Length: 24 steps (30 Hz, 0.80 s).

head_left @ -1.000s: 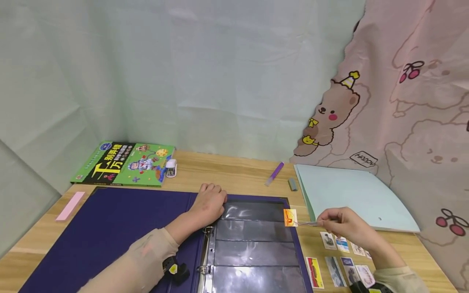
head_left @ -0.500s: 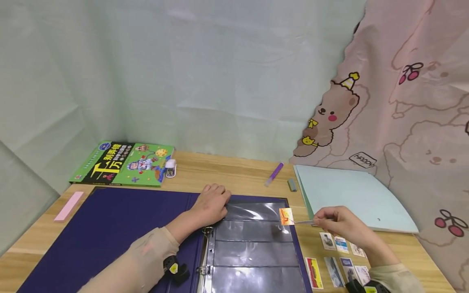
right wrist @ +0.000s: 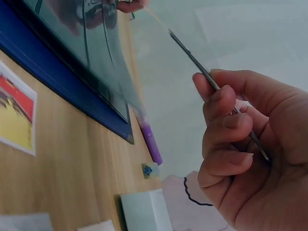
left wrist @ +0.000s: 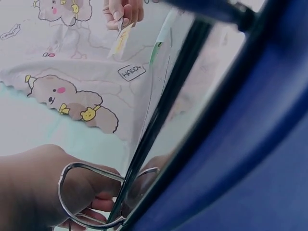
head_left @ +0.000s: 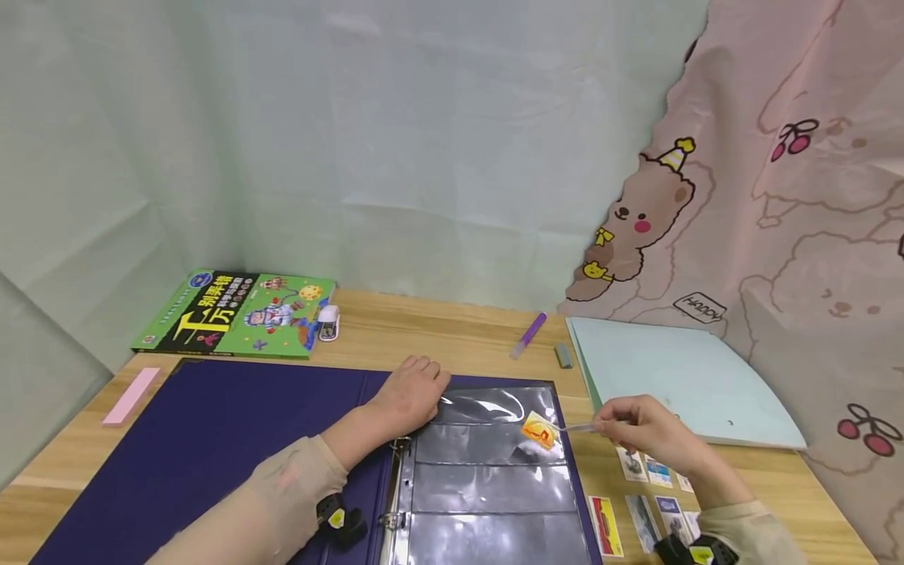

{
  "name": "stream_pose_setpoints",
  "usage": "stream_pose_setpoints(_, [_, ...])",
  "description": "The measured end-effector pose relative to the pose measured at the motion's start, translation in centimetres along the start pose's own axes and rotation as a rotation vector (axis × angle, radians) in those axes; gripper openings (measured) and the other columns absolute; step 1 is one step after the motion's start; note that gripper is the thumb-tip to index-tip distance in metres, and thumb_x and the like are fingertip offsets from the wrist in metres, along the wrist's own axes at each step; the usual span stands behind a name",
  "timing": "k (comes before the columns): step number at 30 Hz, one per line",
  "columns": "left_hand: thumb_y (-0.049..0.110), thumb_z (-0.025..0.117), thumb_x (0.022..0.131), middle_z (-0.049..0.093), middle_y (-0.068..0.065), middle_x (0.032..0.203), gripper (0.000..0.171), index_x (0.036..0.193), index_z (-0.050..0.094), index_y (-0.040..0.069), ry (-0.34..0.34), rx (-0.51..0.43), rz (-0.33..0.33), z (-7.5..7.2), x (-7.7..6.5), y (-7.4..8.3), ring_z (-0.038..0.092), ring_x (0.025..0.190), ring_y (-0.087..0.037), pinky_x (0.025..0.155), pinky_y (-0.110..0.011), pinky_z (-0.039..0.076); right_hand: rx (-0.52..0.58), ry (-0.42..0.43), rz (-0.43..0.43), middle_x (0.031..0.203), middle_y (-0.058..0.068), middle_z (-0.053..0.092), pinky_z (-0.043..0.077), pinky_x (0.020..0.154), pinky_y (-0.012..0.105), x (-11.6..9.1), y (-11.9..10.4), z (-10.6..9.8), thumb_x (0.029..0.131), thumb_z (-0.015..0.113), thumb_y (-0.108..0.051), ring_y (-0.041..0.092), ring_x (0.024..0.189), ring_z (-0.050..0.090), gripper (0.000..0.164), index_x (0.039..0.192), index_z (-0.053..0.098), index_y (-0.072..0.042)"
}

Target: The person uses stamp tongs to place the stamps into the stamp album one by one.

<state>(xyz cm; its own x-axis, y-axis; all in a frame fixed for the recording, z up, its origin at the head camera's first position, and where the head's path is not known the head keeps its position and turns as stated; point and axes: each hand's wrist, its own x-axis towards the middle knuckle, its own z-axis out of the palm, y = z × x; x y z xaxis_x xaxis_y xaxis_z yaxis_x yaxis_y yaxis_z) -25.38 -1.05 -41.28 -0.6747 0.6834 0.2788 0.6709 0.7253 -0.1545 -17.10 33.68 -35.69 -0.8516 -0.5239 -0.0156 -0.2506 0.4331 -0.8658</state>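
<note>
My right hand (head_left: 646,430) holds slim metal tweezers (right wrist: 204,72) between curled fingers and thumb. At the tweezers' tips is a small yellow-orange stamp (head_left: 540,430), tilted over the right part of the clear-pocketed album page (head_left: 487,486). Whether the stamp touches the page is unclear. My left hand (head_left: 410,392) grips the page's top edge near the binder rings (left wrist: 70,192), fingers curled over it; part of its grip is hidden. The dark blue stamp album (head_left: 233,439) lies spread flat on the wooden table.
Several loose stamps (head_left: 605,526) lie right of the album, below a pale green folder (head_left: 678,377). Behind the album are a purple pen (head_left: 528,335), a grey eraser-like block (head_left: 563,355), a small white object (head_left: 329,322) and a green book (head_left: 240,314). A pink strip (head_left: 131,396) lies left.
My right hand has moved left, carrying the stamp from the page's right edge to over its pockets; the stamp has turned aslant. My left hand has slid slightly right along the top edge.
</note>
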Motion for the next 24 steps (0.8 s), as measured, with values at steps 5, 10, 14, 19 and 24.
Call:
stream_pose_setpoints(5, [0.016, 0.057, 0.076, 0.058, -0.006, 0.093, 0.025, 0.098, 0.056, 0.005, 0.005, -0.014, -0.003, 0.08, 0.02, -0.04, 0.051, 0.090, -0.023, 0.086, -0.036, 0.038, 0.017, -0.005, 0.004, 0.055, 0.016, 0.035, 0.028, 0.035, 0.026, 0.19, 0.32, 0.27, 0.092, 0.045, -0.007, 0.019, 0.041, 0.027, 0.020, 0.092, 0.056, 0.010])
stream_pose_setpoints(10, [0.016, 0.057, 0.076, 0.055, -0.006, 0.095, 0.028, 0.101, 0.056, 0.006, -0.019, -0.055, -0.012, 0.33, -0.07, -0.16, 0.048, 0.092, -0.023, 0.087, -0.036, 0.037, 0.037, -0.014, 0.005, 0.056, 0.016, 0.035, 0.028, 0.038, 0.034, 0.40, 0.27, 0.53, 0.092, 0.046, -0.008, 0.020, 0.044, 0.029, 0.020, 0.091, 0.056, 0.010])
stream_pose_setpoints(14, [0.014, 0.058, 0.075, 0.054, -0.004, 0.096, 0.028, 0.103, 0.055, 0.009, -0.014, -0.108, -0.012, 0.56, 0.00, -0.23, 0.048, 0.092, -0.022, 0.085, -0.035, 0.036, 0.043, -0.024, 0.000, 0.057, 0.019, 0.035, 0.028, 0.040, 0.036, 0.46, 0.13, 0.68, 0.092, 0.046, -0.007, 0.025, 0.045, 0.029, 0.020, 0.092, 0.055, 0.012])
stream_pose_setpoints(19, [0.013, 0.058, 0.073, 0.057, -0.002, 0.098, 0.032, 0.105, 0.056, 0.011, 0.000, -0.132, 0.010, 0.41, 0.30, -0.21, 0.049, 0.093, -0.020, 0.084, -0.034, 0.035, 0.021, -0.015, -0.003, 0.057, 0.020, 0.036, 0.029, 0.039, 0.034, 0.47, 0.12, 0.79, 0.091, 0.047, -0.007, 0.024, 0.045, 0.031, 0.020, 0.091, 0.056, 0.011])
stream_pose_setpoints(24, [0.012, 0.059, 0.071, 0.056, 0.003, 0.085, 0.018, 0.088, 0.057, 0.015, -0.006, -0.148, 0.014, 0.09, 0.51, -0.17, 0.049, 0.086, -0.017, 0.079, -0.031, 0.033, 0.014, -0.009, -0.004, 0.056, 0.013, 0.038, 0.029, 0.039, 0.035, 0.52, 0.24, 0.85, 0.091, 0.047, -0.007, 0.018, 0.044, 0.033, 0.020, 0.091, 0.056, 0.011])
